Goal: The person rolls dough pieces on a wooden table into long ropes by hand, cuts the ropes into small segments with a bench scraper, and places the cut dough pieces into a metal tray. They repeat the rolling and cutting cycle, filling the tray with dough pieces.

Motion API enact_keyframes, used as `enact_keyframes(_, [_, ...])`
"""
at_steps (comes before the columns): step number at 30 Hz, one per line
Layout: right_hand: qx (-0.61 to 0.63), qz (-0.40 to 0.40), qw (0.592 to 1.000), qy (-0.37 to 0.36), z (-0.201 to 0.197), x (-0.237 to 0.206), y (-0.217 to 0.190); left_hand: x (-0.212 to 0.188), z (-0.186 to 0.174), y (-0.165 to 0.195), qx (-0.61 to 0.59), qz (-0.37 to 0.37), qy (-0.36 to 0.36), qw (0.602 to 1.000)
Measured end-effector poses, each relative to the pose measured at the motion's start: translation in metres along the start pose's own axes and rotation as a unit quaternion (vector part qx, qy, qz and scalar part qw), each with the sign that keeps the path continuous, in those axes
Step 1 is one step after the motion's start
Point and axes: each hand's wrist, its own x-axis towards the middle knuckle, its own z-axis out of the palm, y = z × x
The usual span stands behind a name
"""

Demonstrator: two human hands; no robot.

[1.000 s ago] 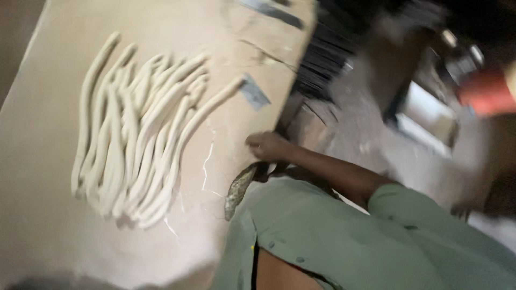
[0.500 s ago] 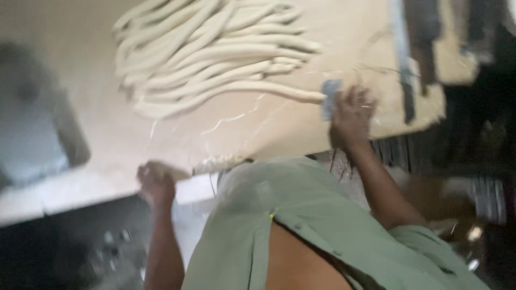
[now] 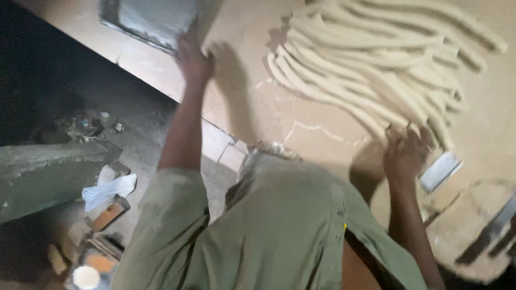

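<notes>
— Head view: what do we see on the counter point(image 3: 247, 107)?

— We see a person in an olive-green shirt point(image 3: 279, 225) leaning over its near edge. The left hand point(image 3: 192, 56) reaches toward the far left corner, fingers laid against the lower edge of a grey metal tray point(image 3: 148, 21); whether they grip it, we cannot tell.

— And the other hand?

— The right hand point(image 3: 406, 153) rests at the near end of a heap of long dough ropes point(image 3: 376, 64) spread across the counter's right side, fingers curled loosely and touching the nearest strands. Just beside that hand, toward the right edge, lies a small flat metal scraper point(image 3: 441, 171).

— Below the counter?

— We make out a white cloth point(image 3: 110, 190) on the dim floor.
</notes>
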Motion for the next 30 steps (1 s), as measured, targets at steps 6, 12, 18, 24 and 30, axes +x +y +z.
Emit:
enact_keyframes(6, [-0.043, 0.192, 0.978, -0.072, 0.035, -0.020, -0.104, 0.024, 0.024, -0.071, 0.114, -0.056, -0.094, 0.987])
enact_keyframes(12, [-0.027, 0.252, 0.959, -0.124, 0.014, -0.042, -0.121, -0.071, 0.092, 0.030, -0.068, 0.404, -0.150, 0.900])
enact_keyframes(18, [-0.063, 0.021, 0.996, -0.060, 0.018, -0.029, -0.050, -0.098, 0.143, 0.110, -0.326, 0.477, -0.161, 0.800])
enact_keyframes(24, [-0.118, -0.038, 0.987, -0.097, 0.011, -0.031, -0.060, -0.084, 0.136, 0.097, -0.424, 0.355, -0.286, 0.783])
enact_keyframes(30, [-0.048, 0.043, 0.982, -0.178, 0.019, -0.060, -0.105, -0.119, 0.096, 0.003, -0.049, 0.461, -0.049, 0.884])
